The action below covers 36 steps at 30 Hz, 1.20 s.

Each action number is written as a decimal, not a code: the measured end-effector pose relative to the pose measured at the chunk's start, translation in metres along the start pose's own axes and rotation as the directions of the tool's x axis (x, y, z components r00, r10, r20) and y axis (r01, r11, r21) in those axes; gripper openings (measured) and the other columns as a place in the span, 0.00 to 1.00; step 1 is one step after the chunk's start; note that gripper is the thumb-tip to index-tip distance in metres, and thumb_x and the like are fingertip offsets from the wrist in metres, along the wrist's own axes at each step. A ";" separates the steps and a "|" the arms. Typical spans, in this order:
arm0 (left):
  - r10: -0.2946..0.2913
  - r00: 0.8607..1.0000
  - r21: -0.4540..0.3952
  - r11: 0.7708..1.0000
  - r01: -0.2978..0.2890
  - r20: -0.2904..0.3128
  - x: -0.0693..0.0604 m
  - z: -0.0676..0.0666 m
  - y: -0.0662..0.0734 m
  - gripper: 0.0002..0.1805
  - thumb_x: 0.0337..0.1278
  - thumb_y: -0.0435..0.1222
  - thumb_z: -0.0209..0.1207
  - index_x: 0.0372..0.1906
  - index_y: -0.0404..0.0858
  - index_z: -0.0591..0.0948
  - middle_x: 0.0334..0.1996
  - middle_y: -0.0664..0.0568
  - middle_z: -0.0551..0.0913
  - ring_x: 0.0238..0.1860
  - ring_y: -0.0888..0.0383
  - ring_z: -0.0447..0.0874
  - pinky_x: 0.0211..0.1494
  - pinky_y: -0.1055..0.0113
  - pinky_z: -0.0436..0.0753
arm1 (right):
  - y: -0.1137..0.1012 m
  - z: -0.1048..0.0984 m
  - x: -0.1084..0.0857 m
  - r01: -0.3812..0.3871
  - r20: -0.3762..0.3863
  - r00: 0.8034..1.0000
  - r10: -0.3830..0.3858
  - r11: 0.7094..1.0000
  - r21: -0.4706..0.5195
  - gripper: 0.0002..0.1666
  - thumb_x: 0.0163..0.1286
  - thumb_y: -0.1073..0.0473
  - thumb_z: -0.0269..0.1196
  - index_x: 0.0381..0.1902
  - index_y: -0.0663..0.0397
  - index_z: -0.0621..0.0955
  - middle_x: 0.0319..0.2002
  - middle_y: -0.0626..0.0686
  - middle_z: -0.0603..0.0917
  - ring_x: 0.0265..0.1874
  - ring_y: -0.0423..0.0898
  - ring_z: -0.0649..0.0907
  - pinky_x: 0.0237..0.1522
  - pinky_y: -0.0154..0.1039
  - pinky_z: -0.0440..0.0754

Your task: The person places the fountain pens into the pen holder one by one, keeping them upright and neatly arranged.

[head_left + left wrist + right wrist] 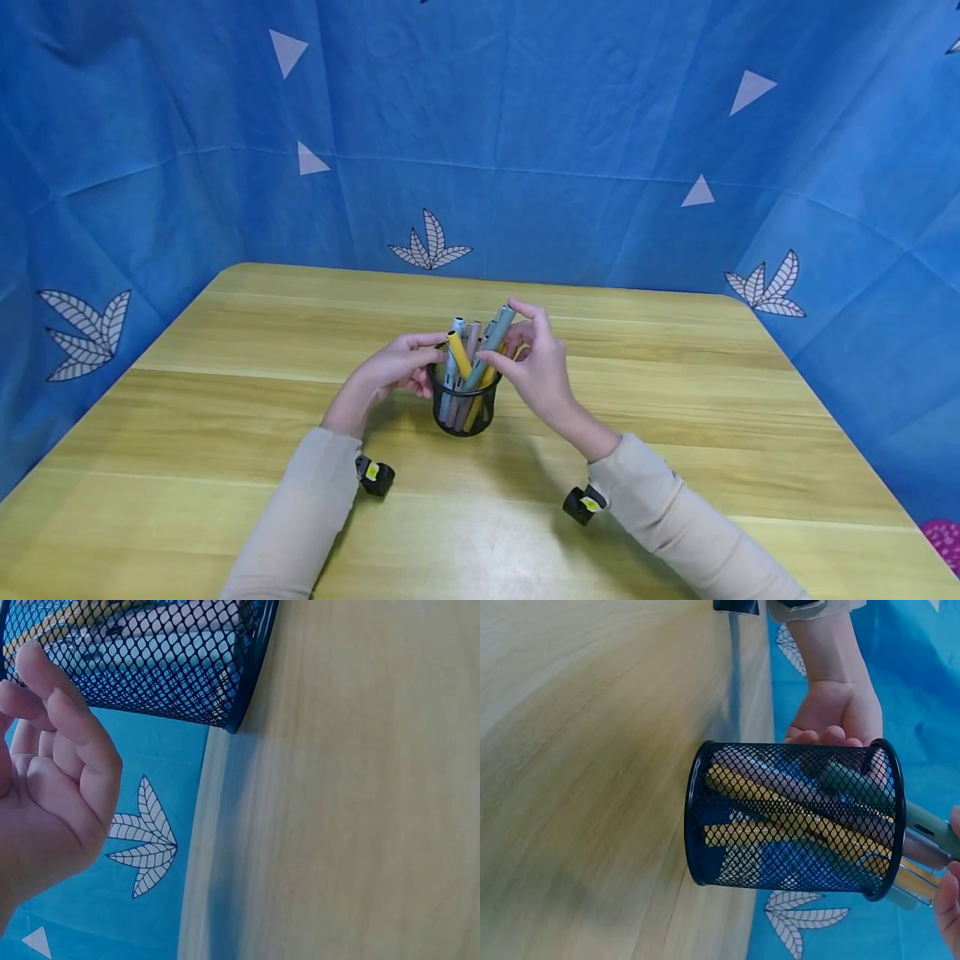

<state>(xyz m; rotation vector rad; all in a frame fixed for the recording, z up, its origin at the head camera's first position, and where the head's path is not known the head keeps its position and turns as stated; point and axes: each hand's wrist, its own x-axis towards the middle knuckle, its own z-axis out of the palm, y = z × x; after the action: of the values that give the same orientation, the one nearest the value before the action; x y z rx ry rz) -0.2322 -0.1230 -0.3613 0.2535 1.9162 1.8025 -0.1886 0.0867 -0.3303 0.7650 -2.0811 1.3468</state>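
A round black wire-mesh pen holder (465, 417) stands upright on the table, with several pens or markers inside it. My left hand (393, 367) holds the holder's left side at the rim; in the left wrist view its curled fingers lie against the mesh. A grey-green marker (489, 350) leans out over the right of the rim. My right hand (542, 367) pinches it, thumb low on its side and index finger at its top end. A yellow marker (458, 353), a light blue one and a mauve one stick up beside it. The right wrist view shows their lower ends through the mesh (795, 817).
The wooden table (225, 375) has a light yellow grain. A blue cloth (480, 100) with white leaves and triangles hangs behind it and at both sides. Small black cameras (375, 477) are worn at both wrists. Something pink (943, 542) shows at the far right edge.
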 end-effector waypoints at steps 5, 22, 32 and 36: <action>0.004 1.000 -0.001 1.000 -0.004 0.003 0.000 0.001 0.000 0.29 0.56 0.34 0.51 0.65 0.39 0.62 0.08 0.53 0.70 0.11 0.59 0.75 0.17 0.72 0.75 | 0.001 0.000 -0.001 0.056 -0.013 0.998 -0.057 0.998 -0.036 0.29 0.46 0.66 0.69 0.48 0.67 0.72 0.20 0.53 0.77 0.16 0.43 0.73 0.14 0.34 0.71; 0.043 0.999 0.002 0.999 -0.043 0.029 0.001 0.001 -0.001 0.29 0.58 0.34 0.50 0.65 0.36 0.61 0.07 0.54 0.70 0.11 0.59 0.75 0.18 0.70 0.76 | 0.011 0.002 -0.007 0.184 0.048 0.983 -0.179 0.971 -0.151 0.14 0.44 0.69 0.70 0.33 0.64 0.84 0.26 0.55 0.76 0.18 0.41 0.71 0.16 0.26 0.67; 0.065 0.998 0.050 0.997 -0.065 0.016 0.000 0.001 0.002 0.27 0.59 0.33 0.50 0.64 0.37 0.63 0.06 0.54 0.70 0.11 0.60 0.76 0.20 0.70 0.78 | 0.013 -0.003 -0.011 0.122 0.051 0.992 -0.118 0.988 -0.091 0.15 0.46 0.67 0.69 0.36 0.64 0.83 0.26 0.55 0.77 0.19 0.41 0.71 0.15 0.29 0.69; 0.074 0.997 0.065 0.995 -0.074 0.000 -0.001 0.002 0.005 0.27 0.58 0.32 0.50 0.64 0.38 0.63 0.05 0.55 0.68 0.11 0.59 0.76 0.19 0.70 0.77 | 0.012 -0.007 -0.012 0.102 0.047 0.994 -0.098 0.990 -0.092 0.14 0.48 0.66 0.69 0.35 0.63 0.82 0.26 0.55 0.76 0.20 0.40 0.71 0.15 0.30 0.71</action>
<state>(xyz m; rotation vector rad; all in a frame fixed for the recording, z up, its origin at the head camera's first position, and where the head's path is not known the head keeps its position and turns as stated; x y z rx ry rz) -0.2311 -0.1214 -0.3558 0.3489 1.9938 1.7891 -0.1882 0.0991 -0.3435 0.8523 -2.0932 1.1792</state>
